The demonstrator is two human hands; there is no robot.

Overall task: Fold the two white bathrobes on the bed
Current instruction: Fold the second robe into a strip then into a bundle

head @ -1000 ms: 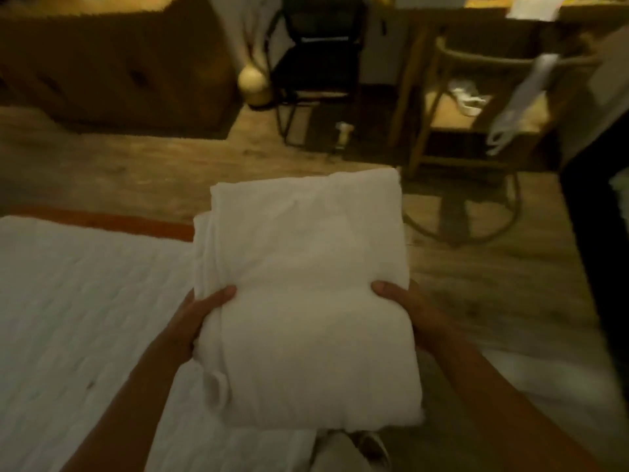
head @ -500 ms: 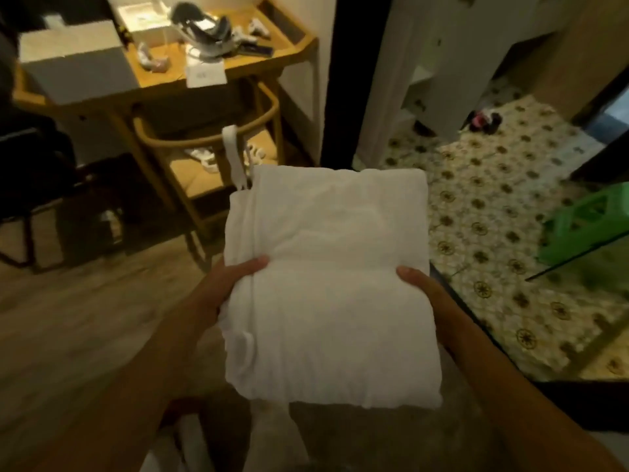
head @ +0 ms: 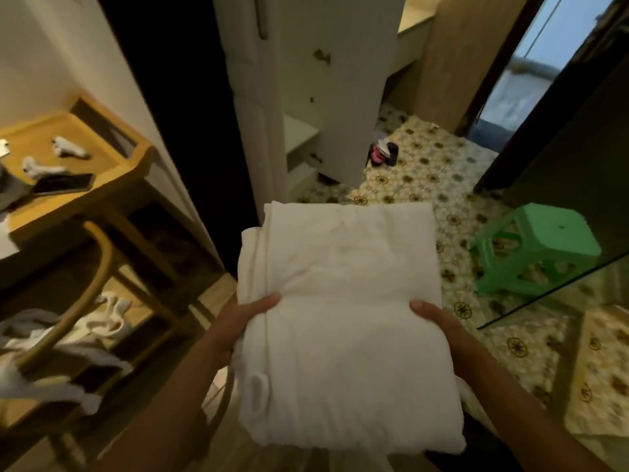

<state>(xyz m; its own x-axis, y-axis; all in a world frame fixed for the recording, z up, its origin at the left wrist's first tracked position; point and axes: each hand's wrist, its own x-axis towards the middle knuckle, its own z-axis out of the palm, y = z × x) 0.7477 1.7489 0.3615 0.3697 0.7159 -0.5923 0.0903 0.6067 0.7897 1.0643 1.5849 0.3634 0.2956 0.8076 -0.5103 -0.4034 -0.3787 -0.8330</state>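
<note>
You hold the folded white bathrobe [head: 343,321] in the air at lower centre of the frame, a flat bundle. Your left hand [head: 238,321] pinches its left edge and your right hand [head: 439,321] its right edge, each thumb laid on top, the fingers hidden underneath. Beyond its top edge a patterned tile floor [head: 435,172] runs to a white cabinet [head: 340,80] at upper centre. A green stool [head: 544,240] stands on the tiles at right. At left are a wooden desk [head: 112,158] with a phone [head: 64,183] and a chair [head: 98,267] draped with white cloth.
</note>
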